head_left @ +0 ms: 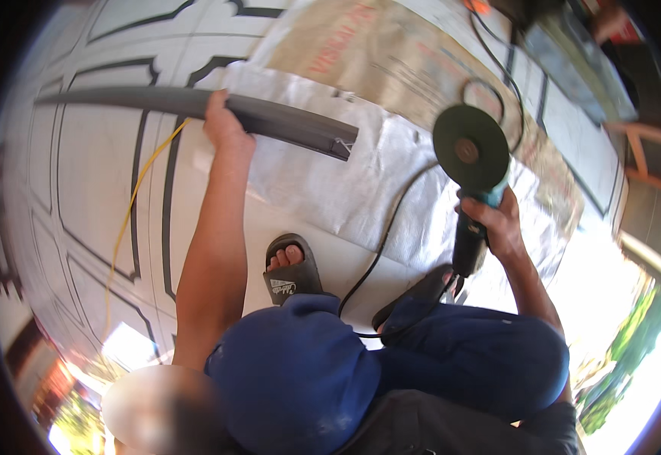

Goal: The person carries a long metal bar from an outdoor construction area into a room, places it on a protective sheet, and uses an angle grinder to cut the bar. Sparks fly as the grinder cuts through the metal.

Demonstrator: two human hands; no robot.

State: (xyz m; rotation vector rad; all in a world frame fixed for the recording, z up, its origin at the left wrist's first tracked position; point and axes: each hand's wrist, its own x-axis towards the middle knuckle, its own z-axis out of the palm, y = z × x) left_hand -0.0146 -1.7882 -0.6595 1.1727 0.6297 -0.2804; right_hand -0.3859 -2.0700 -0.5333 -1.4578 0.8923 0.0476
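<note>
My left hand [227, 123] is closed around a long dark grey metal profile [292, 125], held sideways above the floor. Its cut end, which looks hollow with a bent bit inside, points right; the other end stretches far to the left. In my right hand [497, 220] is an angle grinder [471, 235], gripped round its teal and black body. The grinder's dark green disc [467, 145] faces up, apart from the profile. Whether the disc spins I cannot tell. A black power cord [380, 254] runs from the grinder's rear end.
A silvery sheet [368, 182] and brown paper sacking [391, 61] cover part of the patterned tile floor [103, 167]. A yellow cord [139, 182] crosses the tiles at left. My sandalled foot [289, 262] is close below the sheet. Wooden furniture [645, 152] stands at the right.
</note>
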